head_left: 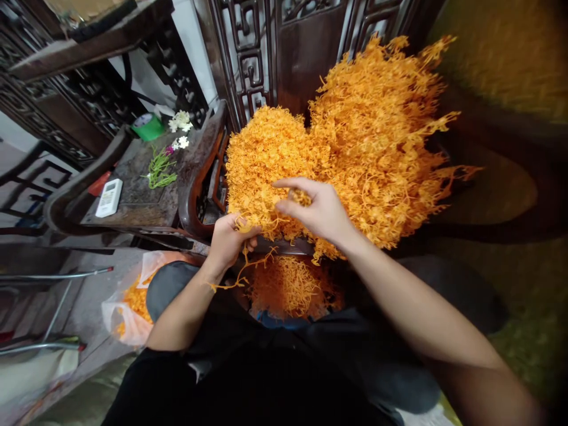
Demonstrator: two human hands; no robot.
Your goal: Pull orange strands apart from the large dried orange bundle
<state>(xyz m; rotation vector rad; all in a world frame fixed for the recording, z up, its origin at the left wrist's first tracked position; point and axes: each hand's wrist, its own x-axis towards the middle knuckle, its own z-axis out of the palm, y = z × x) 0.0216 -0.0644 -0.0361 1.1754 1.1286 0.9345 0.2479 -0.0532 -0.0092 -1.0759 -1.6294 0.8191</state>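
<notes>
The person is sitting with a large heap of bright orange, thread-like dried strands (355,148) piled in front of them on a dark carved wooden seat (204,177). The left hand (228,239) is closed around a small tuft of the strands, a few loose threads trailing down from it. The right hand (317,207) is half curled, its fingertips pinching a little clump at the near edge of the heap.

Judging by how things lie, the sorting looks to be in its early part: the heap is standing tall and wide, while only a shallow mound of orange strands (288,287) is lying below the hands, between the knees. A clear plastic bag with orange pieces (133,307) is sitting on the floor beside the left knee. On the dark wooden counter (142,201) to the left are lying a white remote control (109,197) and some green stems with white flowers (164,163).
</notes>
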